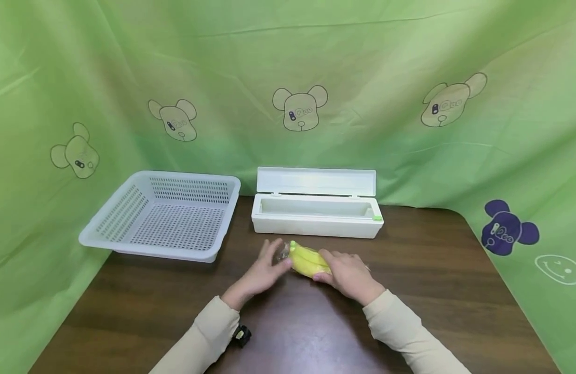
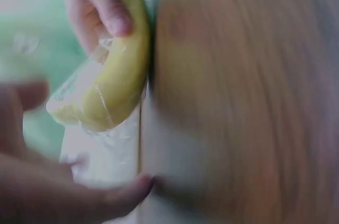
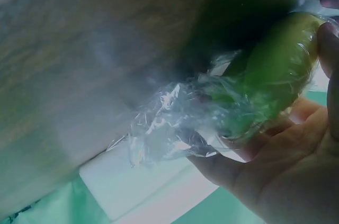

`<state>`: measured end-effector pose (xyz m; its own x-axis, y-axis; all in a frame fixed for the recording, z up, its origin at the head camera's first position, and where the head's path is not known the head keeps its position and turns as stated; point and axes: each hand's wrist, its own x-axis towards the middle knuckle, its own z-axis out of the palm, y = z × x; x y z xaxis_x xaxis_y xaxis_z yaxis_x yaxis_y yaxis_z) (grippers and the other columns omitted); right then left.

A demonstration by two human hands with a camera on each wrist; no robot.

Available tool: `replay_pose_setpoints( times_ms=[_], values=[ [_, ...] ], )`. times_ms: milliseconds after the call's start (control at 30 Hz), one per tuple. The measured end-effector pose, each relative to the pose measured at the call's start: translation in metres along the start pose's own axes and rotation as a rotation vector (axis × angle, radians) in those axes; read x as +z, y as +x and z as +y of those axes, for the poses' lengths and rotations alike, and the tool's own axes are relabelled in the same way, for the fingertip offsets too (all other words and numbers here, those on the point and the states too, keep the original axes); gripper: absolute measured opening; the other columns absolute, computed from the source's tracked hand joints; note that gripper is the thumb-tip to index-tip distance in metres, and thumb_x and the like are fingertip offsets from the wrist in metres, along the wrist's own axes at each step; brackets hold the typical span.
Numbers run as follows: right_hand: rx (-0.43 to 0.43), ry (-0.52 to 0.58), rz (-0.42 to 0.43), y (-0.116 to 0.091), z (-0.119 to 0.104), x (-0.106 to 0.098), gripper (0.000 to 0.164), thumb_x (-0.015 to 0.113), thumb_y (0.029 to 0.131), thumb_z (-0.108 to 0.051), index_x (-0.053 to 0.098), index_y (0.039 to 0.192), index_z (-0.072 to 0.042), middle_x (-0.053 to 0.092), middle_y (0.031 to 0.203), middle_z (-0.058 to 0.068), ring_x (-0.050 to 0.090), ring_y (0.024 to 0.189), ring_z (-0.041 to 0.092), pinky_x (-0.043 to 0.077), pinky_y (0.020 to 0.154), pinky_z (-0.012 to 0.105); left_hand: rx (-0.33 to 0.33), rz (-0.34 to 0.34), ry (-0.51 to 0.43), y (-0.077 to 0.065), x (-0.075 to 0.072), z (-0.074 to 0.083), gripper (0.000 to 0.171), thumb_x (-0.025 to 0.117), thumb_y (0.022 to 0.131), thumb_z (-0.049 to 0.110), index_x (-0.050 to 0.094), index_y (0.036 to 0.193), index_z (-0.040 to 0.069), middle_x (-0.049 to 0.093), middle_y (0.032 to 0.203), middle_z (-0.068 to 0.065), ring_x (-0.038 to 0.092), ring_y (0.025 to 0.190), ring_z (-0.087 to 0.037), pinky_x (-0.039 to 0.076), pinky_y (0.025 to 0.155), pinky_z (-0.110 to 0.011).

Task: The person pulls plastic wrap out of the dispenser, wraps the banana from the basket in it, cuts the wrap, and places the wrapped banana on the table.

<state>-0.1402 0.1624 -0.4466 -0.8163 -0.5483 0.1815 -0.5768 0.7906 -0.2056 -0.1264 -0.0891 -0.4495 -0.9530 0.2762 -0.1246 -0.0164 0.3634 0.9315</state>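
A yellow bunch of bananas lies low over the table, covered in clear plastic film. My right hand grips its right end, thumb on the near side and fingers over the far side. Loose, crumpled film hangs off the bunch in the right wrist view. At the bunch's left end, my left hand is held with thumb and fingers spread, close beside a tuft of film. In the left wrist view a gap shows between the left fingers and the bananas, whose film looks stretched smooth.
Behind the hands stands a long white box with its hinged lid raised and a green piece at its front right. A white perforated basket sits at the back left. Green printed cloth surrounds the brown table.
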Motion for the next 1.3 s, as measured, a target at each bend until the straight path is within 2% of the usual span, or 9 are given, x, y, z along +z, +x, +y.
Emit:
replay_pose_setpoints(
  times_ms=[133, 200, 367, 533, 667, 867, 1000, 1133, 1300],
  values=[
    [0.001, -0.007, 0.004, -0.001, 0.002, 0.001, 0.058, 0.072, 0.09, -0.047, 0.058, 0.126, -0.004, 0.069, 0.111, 0.016, 0.068, 0.094, 0.037, 0.05, 0.074, 0.057, -0.124, 0.114, -0.509, 0.005, -0.005, 0.0, 0.075, 0.053, 0.104, 0.029, 0.011, 0.158, -0.004, 0.016, 0.158, -0.036, 0.03, 0.14, -0.051, 0.033, 0.11, -0.061],
    [0.007, -0.002, -0.005, -0.002, 0.003, 0.002, 0.058, 0.072, 0.09, -0.047, 0.057, 0.126, -0.004, 0.069, 0.113, 0.016, 0.067, 0.096, 0.037, 0.049, 0.077, 0.059, -0.176, 0.095, -0.705, 0.001, -0.002, 0.003, 0.076, 0.047, 0.107, 0.031, 0.005, 0.155, -0.01, 0.017, 0.154, -0.04, 0.029, 0.14, -0.053, 0.033, 0.111, -0.059],
    [0.016, -0.005, -0.003, -0.006, 0.005, 0.005, 0.059, 0.072, 0.09, -0.047, 0.056, 0.128, -0.004, 0.067, 0.118, 0.017, 0.066, 0.101, 0.039, 0.047, 0.083, 0.063, -0.222, -0.031, -0.902, -0.006, 0.016, 0.008, 0.08, 0.033, 0.11, 0.04, -0.004, 0.151, -0.018, 0.011, 0.154, -0.044, 0.017, 0.144, -0.054, 0.022, 0.117, -0.055],
    [0.006, -0.017, 0.017, -0.006, 0.006, 0.005, 0.06, 0.072, 0.09, -0.047, 0.056, 0.129, -0.004, 0.068, 0.118, 0.018, 0.066, 0.1, 0.04, 0.047, 0.084, 0.064, -0.204, -0.016, -1.042, 0.011, 0.024, 0.009, 0.079, 0.026, 0.111, 0.042, -0.006, 0.15, -0.018, 0.004, 0.158, -0.039, 0.008, 0.148, -0.049, 0.013, 0.12, -0.051],
    [-0.001, -0.021, 0.01, -0.005, 0.005, 0.006, 0.061, 0.072, 0.09, -0.047, 0.056, 0.129, -0.004, 0.068, 0.118, 0.019, 0.066, 0.101, 0.04, 0.047, 0.083, 0.064, -0.134, 0.022, -1.002, 0.02, 0.024, 0.014, 0.075, 0.025, 0.111, 0.041, -0.002, 0.153, -0.015, 0.004, 0.161, -0.034, 0.005, 0.15, -0.044, 0.01, 0.121, -0.051],
    [-0.012, -0.043, 0.031, -0.006, 0.004, 0.005, 0.06, 0.073, 0.089, -0.047, 0.057, 0.128, -0.005, 0.068, 0.115, 0.018, 0.066, 0.099, 0.039, 0.049, 0.08, 0.063, -0.01, 0.073, -0.67, 0.012, 0.03, 0.031, 0.068, 0.033, 0.111, 0.038, 0.018, 0.155, -0.012, 0.017, 0.162, -0.027, 0.014, 0.15, -0.038, 0.012, 0.12, -0.05],
    [-0.015, -0.065, 0.056, -0.006, 0.002, 0.005, 0.061, 0.074, 0.087, -0.048, 0.058, 0.126, -0.004, 0.069, 0.112, 0.017, 0.067, 0.093, 0.039, 0.05, 0.075, 0.06, 0.036, 0.08, -0.508, 0.007, 0.034, 0.04, 0.067, 0.045, 0.109, 0.026, 0.013, 0.159, -0.003, 0.012, 0.164, -0.024, 0.011, 0.151, -0.033, 0.012, 0.121, -0.046],
    [-0.024, -0.093, 0.076, -0.006, 0.001, 0.006, 0.061, 0.074, 0.086, -0.049, 0.059, 0.124, -0.005, 0.07, 0.107, 0.016, 0.068, 0.086, 0.038, 0.051, 0.069, 0.056, 0.043, 0.036, -0.444, 0.002, 0.033, 0.044, 0.078, 0.053, 0.102, 0.009, 0.003, 0.162, 0.006, 0.006, 0.165, -0.024, 0.008, 0.152, -0.032, 0.012, 0.121, -0.046],
    [-0.025, -0.098, 0.094, -0.006, 0.0, 0.007, 0.061, 0.075, 0.085, -0.049, 0.059, 0.124, -0.004, 0.07, 0.108, 0.017, 0.068, 0.085, 0.039, 0.051, 0.066, 0.055, 0.073, 0.018, -0.377, -0.001, 0.03, 0.045, 0.074, 0.05, 0.097, -0.002, 0.009, 0.159, -0.003, 0.01, 0.163, -0.026, 0.013, 0.15, -0.033, 0.014, 0.12, -0.045]
  ],
)
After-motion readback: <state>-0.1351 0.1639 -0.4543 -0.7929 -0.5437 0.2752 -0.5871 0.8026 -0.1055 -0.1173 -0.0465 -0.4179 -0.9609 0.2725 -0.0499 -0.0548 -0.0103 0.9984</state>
